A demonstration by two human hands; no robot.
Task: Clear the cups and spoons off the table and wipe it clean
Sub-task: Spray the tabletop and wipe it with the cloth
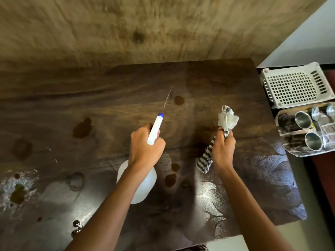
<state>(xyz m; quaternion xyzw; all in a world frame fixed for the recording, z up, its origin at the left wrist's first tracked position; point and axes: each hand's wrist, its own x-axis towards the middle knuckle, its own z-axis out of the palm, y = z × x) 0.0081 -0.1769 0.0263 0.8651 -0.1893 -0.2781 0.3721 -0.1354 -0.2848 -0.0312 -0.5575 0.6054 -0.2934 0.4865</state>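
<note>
The table (199, 84) is dotted with brown stains (82, 128), so the left hand (145, 147) has its fingers wrapped round the spray bottle (147, 183), nozzle aimed at a far spot. The right hand (223, 151) clenches a bunched striped cloth (227, 118), seemingly ready to wipe. The cups (302, 120) and spoons (315, 113) sit off the table in a tray (290, 151) at the right, beside a white basket (293, 87).

Glossy dark wood table (126, 91), shiny metal cups (303, 120), striped cloth (205, 158).
</note>
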